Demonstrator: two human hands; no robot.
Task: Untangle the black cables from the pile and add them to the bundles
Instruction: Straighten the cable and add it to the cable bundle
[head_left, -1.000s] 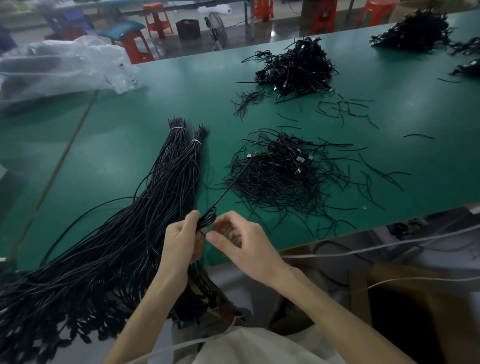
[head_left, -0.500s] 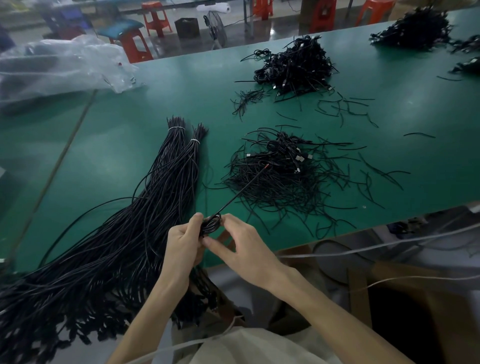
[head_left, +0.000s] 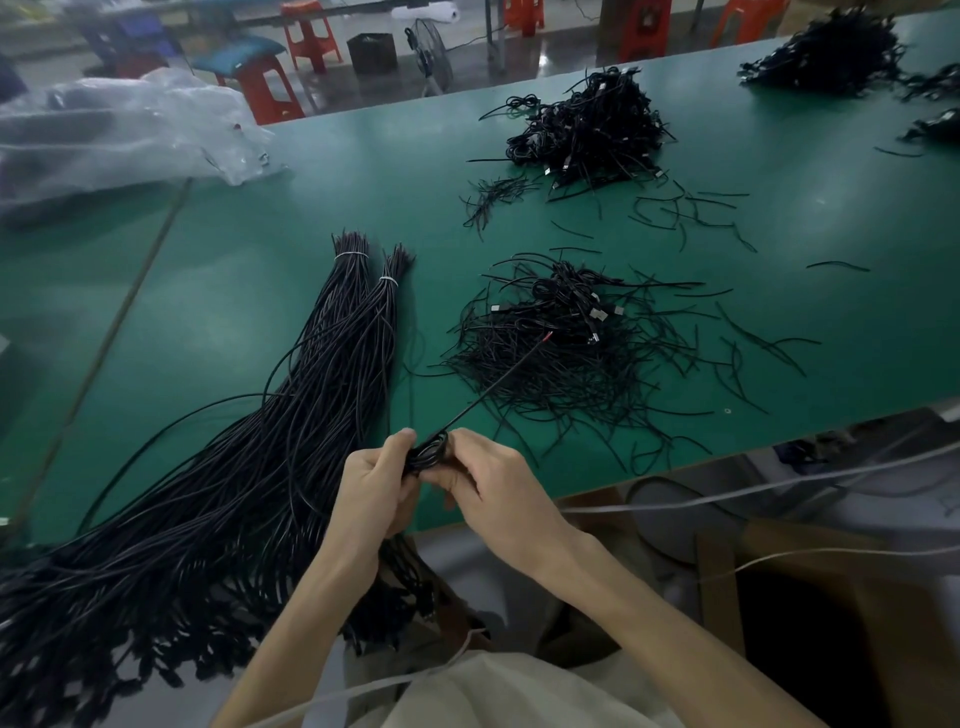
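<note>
Head view: I have both hands at the near edge of the green table (head_left: 260, 270), fingers curled tight on 1 small coiled black cable (head_left: 428, 453). My left hand (head_left: 376, 483) pinches the coil, I judge to steady it, while my right hand (head_left: 498, 486) grips its other side. Its free end juts toward the pile (head_left: 571, 358). The 2 tied bundles (head_left: 322, 395) lie just left, handy for adding it.

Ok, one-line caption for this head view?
Left hand and right hand grip a coiled black cable; tied bundles lie left, tangled pile ahead.
</note>
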